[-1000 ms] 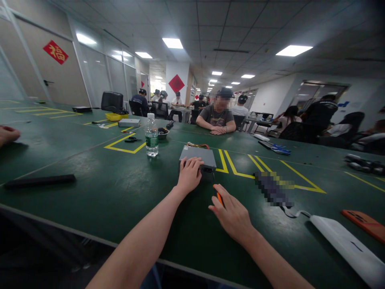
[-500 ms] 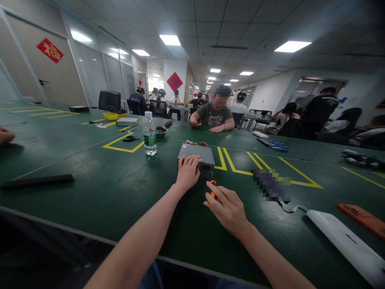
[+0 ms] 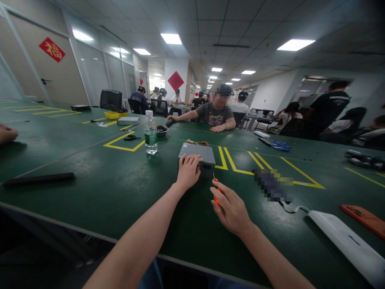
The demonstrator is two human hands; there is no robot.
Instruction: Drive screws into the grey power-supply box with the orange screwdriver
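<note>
A grey computer power supply (image 3: 197, 151) lies on the green table, with coloured cables showing behind its far edge. My left hand (image 3: 189, 170) grips its near left part, fingers laid across the top and thumb at the side. In my right hand (image 3: 231, 206) is a screwdriver (image 3: 215, 192) with an orange and black handle. Its thin shaft points up to the box's near right corner, where the tip meets or nearly meets the face. At this size I cannot make out a screw there.
Left of the box stands a water bottle (image 3: 150, 134), with a metal bowl (image 3: 162, 131) behind it. A black bar (image 3: 39, 179) lies at left. To the right are a white power bank (image 3: 345, 241) and an orange phone (image 3: 363, 218). A person (image 3: 215, 112) sits opposite.
My right hand has shifted slightly right, and more of the screwdriver handle and shaft shows. My left hand stays on the power supply. The person opposite has reached toward a black object near the bowl.
</note>
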